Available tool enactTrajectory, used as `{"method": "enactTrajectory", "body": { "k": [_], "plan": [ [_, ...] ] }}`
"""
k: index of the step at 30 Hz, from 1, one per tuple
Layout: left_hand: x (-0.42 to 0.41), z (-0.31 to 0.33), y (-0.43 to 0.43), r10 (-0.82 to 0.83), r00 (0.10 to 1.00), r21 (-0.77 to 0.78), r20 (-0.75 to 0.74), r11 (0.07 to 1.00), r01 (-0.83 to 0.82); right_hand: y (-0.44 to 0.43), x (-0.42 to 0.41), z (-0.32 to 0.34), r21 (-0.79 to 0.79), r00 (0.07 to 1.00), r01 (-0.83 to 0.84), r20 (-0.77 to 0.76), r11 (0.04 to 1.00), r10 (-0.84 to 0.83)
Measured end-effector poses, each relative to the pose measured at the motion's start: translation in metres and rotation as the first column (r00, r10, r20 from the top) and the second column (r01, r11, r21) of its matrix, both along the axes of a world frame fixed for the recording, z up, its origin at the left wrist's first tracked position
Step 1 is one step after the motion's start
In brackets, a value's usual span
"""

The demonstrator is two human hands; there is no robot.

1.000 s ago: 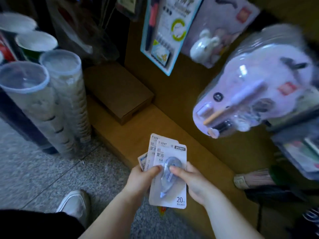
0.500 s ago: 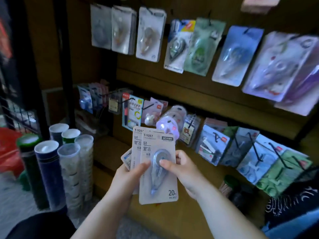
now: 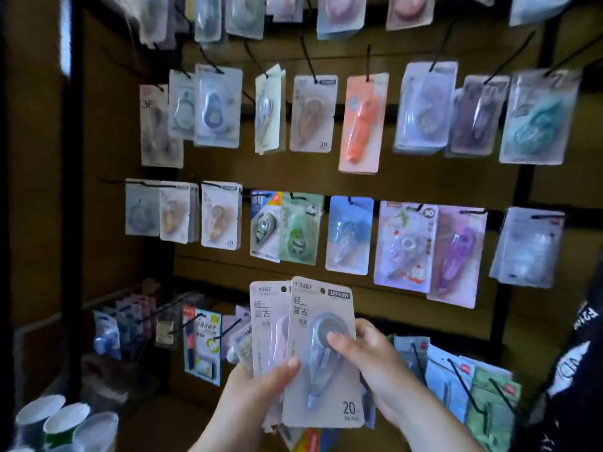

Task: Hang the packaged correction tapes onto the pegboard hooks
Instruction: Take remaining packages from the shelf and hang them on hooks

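I hold a fanned stack of packaged correction tapes low in the centre. The front pack (image 3: 326, 370) is a pale card marked T-9267 and 20, with a clear blister over a grey-blue tape. My right hand (image 3: 375, 363) pinches this front pack, thumb on the blister. My left hand (image 3: 261, 386) grips the stack behind it (image 3: 266, 324), thumb on the front pack's left edge. The brown pegboard (image 3: 408, 184) fills the view ahead. Black hooks (image 3: 313, 65) carry rows of hung correction tape packs (image 3: 313, 115).
A black upright post (image 3: 70, 223) frames the board on the left and another stands at the right (image 3: 518, 223). Lower hooks hold more stationery packs (image 3: 202, 340), (image 3: 470, 386). Cylindrical tubes (image 3: 65, 422) stand at bottom left. A dark printed garment (image 3: 574, 370) is at the right edge.
My view has swung up from the floor and lower shelf to the pegboard rows. Both hands keep hold of the stack, and the front pack has slid right, away from the others.
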State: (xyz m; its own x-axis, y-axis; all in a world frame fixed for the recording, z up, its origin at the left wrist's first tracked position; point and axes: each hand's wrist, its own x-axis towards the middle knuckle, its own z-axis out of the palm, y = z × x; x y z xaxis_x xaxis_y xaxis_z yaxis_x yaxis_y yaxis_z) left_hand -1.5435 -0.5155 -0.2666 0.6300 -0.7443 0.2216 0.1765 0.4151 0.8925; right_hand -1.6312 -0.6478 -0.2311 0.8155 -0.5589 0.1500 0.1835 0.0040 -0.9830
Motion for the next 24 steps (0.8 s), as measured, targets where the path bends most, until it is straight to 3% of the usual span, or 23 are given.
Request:
{"method": "enactTrajectory", "body": {
  "k": [8,15,24],
  "plan": [
    [0.035,0.044,-0.038,0.1,0.995,-0.003,-0.004,0.995,-0.1,-0.038,0.027,0.048,-0.088,0.998,0.02,0.057,0.996,-0.015],
    [0.061,0.07,-0.046,0.165,0.984,-0.067,0.067,0.985,-0.161,-0.043,0.042,0.087,-0.271,0.997,0.037,0.069,0.962,-0.019],
    [0.08,0.094,-0.036,0.185,0.98,-0.196,0.075,0.966,-0.167,-0.036,0.043,0.119,-0.23,0.985,-0.118,0.095,0.966,0.143]
  ]
}}
